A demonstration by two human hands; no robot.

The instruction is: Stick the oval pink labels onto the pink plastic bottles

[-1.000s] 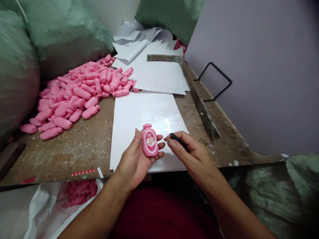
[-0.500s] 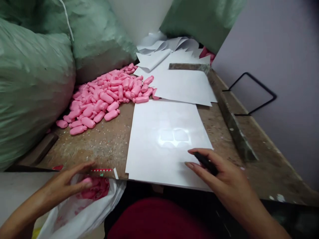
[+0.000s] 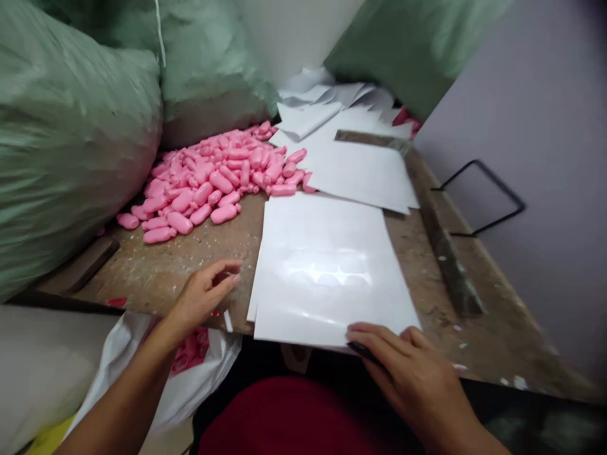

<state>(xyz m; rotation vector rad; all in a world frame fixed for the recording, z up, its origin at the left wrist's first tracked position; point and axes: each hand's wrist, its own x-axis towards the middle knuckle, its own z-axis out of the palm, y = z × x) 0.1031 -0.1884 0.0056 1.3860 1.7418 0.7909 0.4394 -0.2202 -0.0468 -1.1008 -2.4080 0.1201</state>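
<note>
Wooden workbench (image 3: 156, 272), pink plastic bottles (image 3: 208, 177) heaped in one pile, white sheets (image 3: 332, 272) stacked, left hand (image 3: 203, 294) held open and empty, one black pen (image 3: 365, 354) gripped by right hand (image 3: 408, 373)

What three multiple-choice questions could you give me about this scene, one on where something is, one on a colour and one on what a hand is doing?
1. Where is the pile of pink bottle shapes?
A) Inside a sack
B) On the table, left of the white sheets
C) On top of the sheets

2. What colour are the big sacks behind the table?
A) Green
B) Blue
C) Yellow

3. What is the right hand doing?
A) Gripping a pink bottle
B) Hanging empty beside the table
C) Holding a dark pen at the near edge of the sheets

Answers:
1. B, as the pile lies on the bare tabletop beside the sheets.
2. A, as the sacks show green.
3. C, as the pen shows between the fingers at the sheets' edge.
</note>
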